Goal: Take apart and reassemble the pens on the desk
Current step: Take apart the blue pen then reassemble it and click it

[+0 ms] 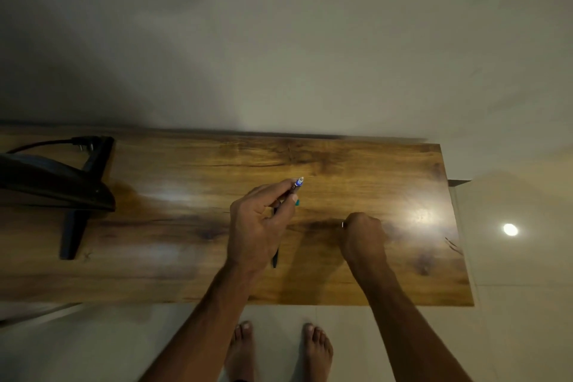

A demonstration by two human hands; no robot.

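Observation:
My left hand (260, 226) grips a pen (298, 182) between thumb and fingers over the middle of the wooden desk (186, 242); its blue and white end sticks out past my fingertips, pointing away from me. A dark pen (275, 256) lies on the desk under that hand, partly hidden, and a small teal piece (297, 202) shows beside my thumb. My right hand (362, 236) is curled just to the right, low on the desk, pinching a small pale part (342, 224) that is mostly hidden by my fingers.
A black monitor (46, 183) on a stand (73, 232) with a cable occupies the desk's left end. The wall runs along the desk's far edge. My bare feet (279, 347) stand on the tiled floor below the near edge. Light glare marks the desk's right side.

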